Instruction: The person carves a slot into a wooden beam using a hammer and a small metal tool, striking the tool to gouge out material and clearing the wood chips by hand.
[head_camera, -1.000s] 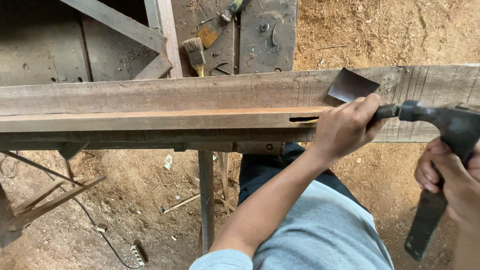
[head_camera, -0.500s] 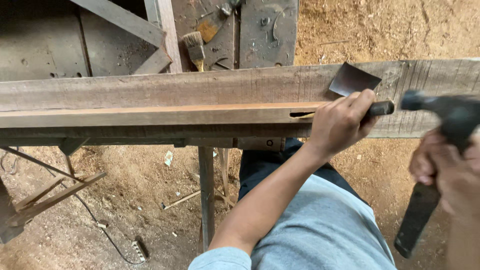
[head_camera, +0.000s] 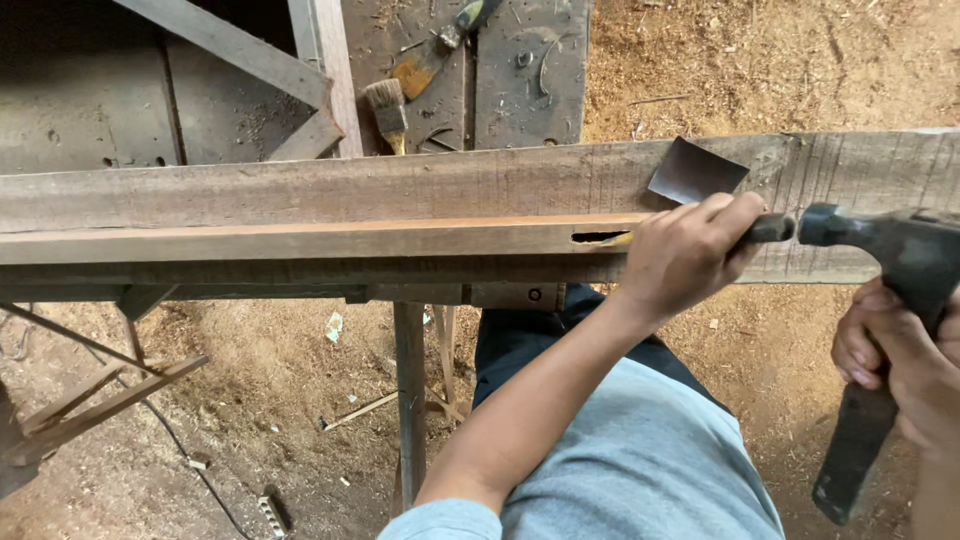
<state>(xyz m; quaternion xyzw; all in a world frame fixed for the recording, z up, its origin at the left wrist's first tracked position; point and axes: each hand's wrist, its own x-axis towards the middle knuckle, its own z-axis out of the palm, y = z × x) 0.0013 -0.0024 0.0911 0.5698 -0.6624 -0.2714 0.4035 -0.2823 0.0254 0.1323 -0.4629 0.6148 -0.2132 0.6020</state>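
Far left: cross-braced frame (head_camera: 90, 400) over sawdust floor (head_camera: 260, 400). At 12 o'clock, brush (head_camera: 386, 108) on a dusty bench (head_camera: 520, 70), a second tool's orange tip just beside it. Across the middle, long beam (head_camera: 300, 215), long axis 9 to 3 o'clock, with a slot (head_camera: 598, 237) cut in its near strip. Right of the slot, left hand (head_camera: 690, 262) wrapped tight round a chisel (head_camera: 770, 229); blade hidden under the fingers, probably pointing at 9 o'clock into the slot. Dark metal plate (head_camera: 695, 172) resting on the beam at 12 o'clock from that hand. Far right, right hand (head_camera: 900, 370) clenched on a hammer (head_camera: 885, 250), head level with the chisel butt at 3 o'clock, touching or just apart, hard to tell.
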